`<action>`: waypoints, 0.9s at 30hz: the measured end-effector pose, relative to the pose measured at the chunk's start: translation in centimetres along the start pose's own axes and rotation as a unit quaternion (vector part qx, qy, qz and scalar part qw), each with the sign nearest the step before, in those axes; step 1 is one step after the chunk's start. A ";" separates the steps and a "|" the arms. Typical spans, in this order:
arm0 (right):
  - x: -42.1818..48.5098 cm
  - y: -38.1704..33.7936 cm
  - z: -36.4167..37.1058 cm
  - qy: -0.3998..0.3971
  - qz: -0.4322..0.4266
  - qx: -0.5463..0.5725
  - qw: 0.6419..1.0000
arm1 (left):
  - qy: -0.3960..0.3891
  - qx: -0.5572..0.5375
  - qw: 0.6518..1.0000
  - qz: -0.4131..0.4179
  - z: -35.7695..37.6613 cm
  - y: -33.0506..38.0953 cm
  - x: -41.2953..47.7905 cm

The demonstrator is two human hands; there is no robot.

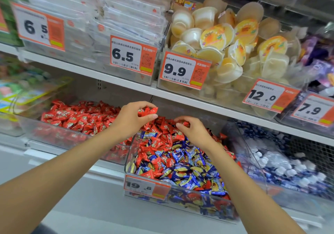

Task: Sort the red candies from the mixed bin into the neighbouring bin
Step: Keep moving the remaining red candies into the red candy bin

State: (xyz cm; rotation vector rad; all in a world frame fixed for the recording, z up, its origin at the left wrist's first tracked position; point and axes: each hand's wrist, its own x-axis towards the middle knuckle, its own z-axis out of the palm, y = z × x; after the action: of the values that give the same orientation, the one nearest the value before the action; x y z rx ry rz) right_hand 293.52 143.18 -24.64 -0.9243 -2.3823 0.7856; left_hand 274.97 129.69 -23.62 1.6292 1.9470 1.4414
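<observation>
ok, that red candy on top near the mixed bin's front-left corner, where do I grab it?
I'd pinch the red candy across its puffed middle, straight down from above. It lies flat on the pile, blue candies crowd its sides, and the clear wall of the mixed bin blocks a side approach.

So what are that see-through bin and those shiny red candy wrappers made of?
The see-through mixed bin looks like clear rigid plastic: its contents show through the glossy walls. The shiny red candy wrappers look like plastic film or foil: crinkled, with glints.
</observation>
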 end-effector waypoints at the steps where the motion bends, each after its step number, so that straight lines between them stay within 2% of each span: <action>1: 0.9 -0.1 0.6 0.004 0.000 -0.024 1.000 | 0.000 -0.001 1.000 0.000 0.0 0.0 0.0; 4: 3.3 0.4 2.9 -0.050 0.011 -0.135 0.990 | 0.001 -0.008 1.000 0.002 0.1 -0.1 0.0; 6: 3.7 1.4 4.8 -0.106 0.009 -0.227 0.968 | 0.001 -0.011 1.000 0.006 0.0 -0.3 0.0; 9: 2.9 2.4 6.3 -0.095 -0.019 -0.298 0.950 | -0.006 -0.023 1.000 0.003 -0.1 -0.5 0.1; 12: 2.8 2.2 5.6 -0.079 -0.028 -0.256 0.963 | -0.004 -0.010 1.000 0.006 0.0 -0.7 0.2; 16: 2.2 1.3 3.2 -0.041 -0.015 -0.136 0.990 | -0.003 -0.012 1.000 0.002 0.0 -0.6 0.1; 20: 0.7 0.5 1.3 -0.036 -0.021 -0.058 0.997 | 0.000 -0.022 1.000 -0.001 0.1 -0.4 -0.1; 27: -2.1 -0.6 0.2 -0.020 -0.010 -0.019 1.000 | 0.008 -0.011 1.000 -0.003 0.0 -0.1 -0.8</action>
State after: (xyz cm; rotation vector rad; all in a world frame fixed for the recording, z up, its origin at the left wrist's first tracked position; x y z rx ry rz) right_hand 294.53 141.19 -24.86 -0.9078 -2.4453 0.7607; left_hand 275.18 129.07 -24.06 1.6049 1.9356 1.4732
